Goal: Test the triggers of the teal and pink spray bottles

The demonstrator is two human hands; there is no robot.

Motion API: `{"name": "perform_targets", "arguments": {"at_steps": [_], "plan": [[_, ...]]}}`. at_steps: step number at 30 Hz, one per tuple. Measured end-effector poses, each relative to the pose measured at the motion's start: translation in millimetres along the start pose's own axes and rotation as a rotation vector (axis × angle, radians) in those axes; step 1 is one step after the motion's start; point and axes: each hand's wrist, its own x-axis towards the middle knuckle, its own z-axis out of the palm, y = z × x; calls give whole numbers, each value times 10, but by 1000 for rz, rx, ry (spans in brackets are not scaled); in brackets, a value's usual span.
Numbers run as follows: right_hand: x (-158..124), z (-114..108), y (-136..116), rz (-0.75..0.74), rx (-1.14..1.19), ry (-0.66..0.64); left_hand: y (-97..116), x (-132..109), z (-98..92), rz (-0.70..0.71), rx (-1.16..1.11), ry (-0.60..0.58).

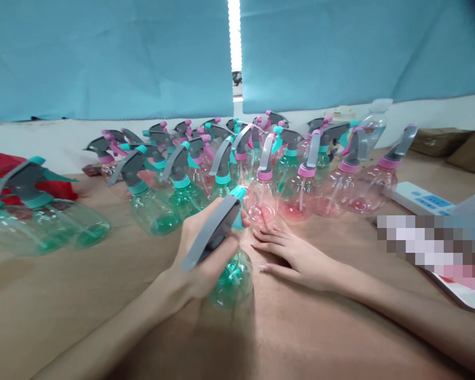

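My left hand [200,250] is wrapped round the neck of a green spray bottle [235,282] with a grey head and a teal nozzle. The bottle's nozzle points away from me, and its collar is hidden by my fingers. To the right, my right hand [296,256] lies palm down on the table, fingers stretched out, holding nothing. Just beyond its fingertips stands a pink spray bottle [262,199] with a grey handle. Another pink spray bottle [298,195] stands to the right of that one. A green spray bottle [187,198] is behind my left hand.
Several more pink and green bottles crowd the back of the wooden table [142,322]. Two green bottles [83,224] are at the left by red cloth [59,190]. On the right are a white device with blue buttons [427,199], a clear water bottle [374,126] and cardboard [439,141].
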Motion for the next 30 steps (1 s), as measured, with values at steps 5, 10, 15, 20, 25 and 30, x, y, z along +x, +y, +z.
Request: {"name": "perform_targets", "arguments": {"at_steps": [5,10,15,20,25,30], "plan": [[9,-18,-12,5,-18,-22,-7,-8,22,-21,-108,8],[12,-20,-12,8,-14,-20,-56,1,-15,4,-111,-48],[8,-15,-9,2,-9,-5,-80,-11,8,-49,-23,0],[8,-9,-11,12,11,-8,-97,-26,29,-33,-16,12],[6,3,2,9,23,-10,-108,-23,23,-2,-36,7],[7,8,9,15,24,-21,-138,-21,40,6,-39,37]]}}
